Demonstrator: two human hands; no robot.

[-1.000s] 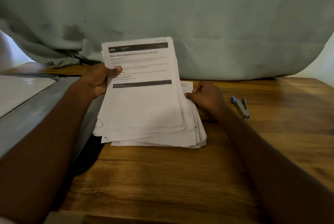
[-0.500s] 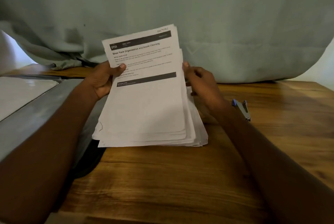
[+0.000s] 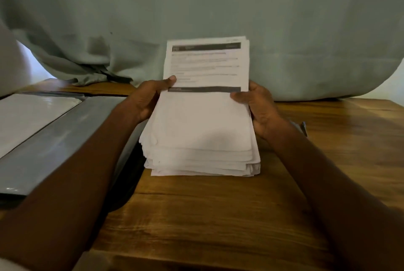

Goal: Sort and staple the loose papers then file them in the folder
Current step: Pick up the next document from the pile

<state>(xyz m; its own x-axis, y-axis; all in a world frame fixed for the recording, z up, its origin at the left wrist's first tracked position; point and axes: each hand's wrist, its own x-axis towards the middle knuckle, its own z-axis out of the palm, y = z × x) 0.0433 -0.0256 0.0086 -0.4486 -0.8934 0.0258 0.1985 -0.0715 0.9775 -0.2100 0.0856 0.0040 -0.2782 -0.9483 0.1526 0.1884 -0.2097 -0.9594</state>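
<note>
A thick stack of white printed papers (image 3: 201, 126) stands tilted on its lower edge on the wooden table (image 3: 218, 222). My left hand (image 3: 148, 98) grips its left edge, thumb on the top sheet. My right hand (image 3: 258, 106) grips the right edge, thumb on the front. The top sheet carries two dark bands and blurred text. The lower edges of the sheets are fanned unevenly. An open grey folder (image 3: 56, 137) with a glossy white page lies at the left, partly under my left forearm. The stapler (image 3: 302, 127) is mostly hidden behind my right wrist.
A pale green cloth (image 3: 218, 8) hangs behind the table and drapes onto its back edge. Bare wood lies in front of the stack and to the right of my right arm.
The stack has been squared up and stood more upright. My right hand moved from the loose sheets to grip the right edge. The view shifted so the stack sits further right.
</note>
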